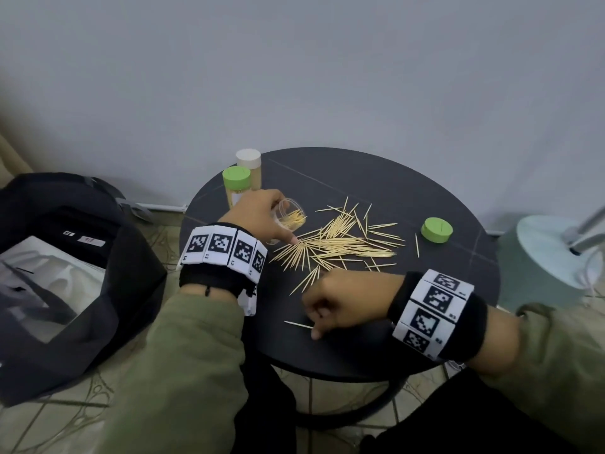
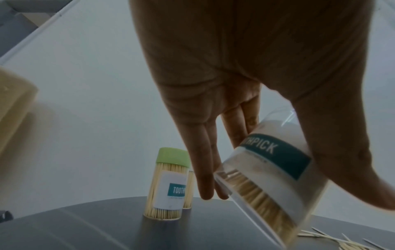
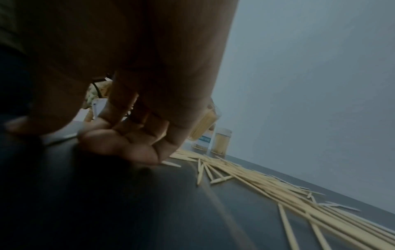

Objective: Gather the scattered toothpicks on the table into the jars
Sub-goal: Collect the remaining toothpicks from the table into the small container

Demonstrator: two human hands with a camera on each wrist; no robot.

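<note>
Loose toothpicks lie in a pile in the middle of the round black table. My left hand grips an open clear jar, tilted with its mouth toward the pile and partly filled with toothpicks. In the left wrist view the jar sits between thumb and fingers. My right hand is curled at the table's front, pinching a single toothpick against the surface. In the right wrist view its tip sticks out from under the fingertips.
Two closed full jars stand at the table's back left, one green-lidded, one white-lidded. A loose green lid lies at the right. A black bag sits on the floor left, a pale lamp base right.
</note>
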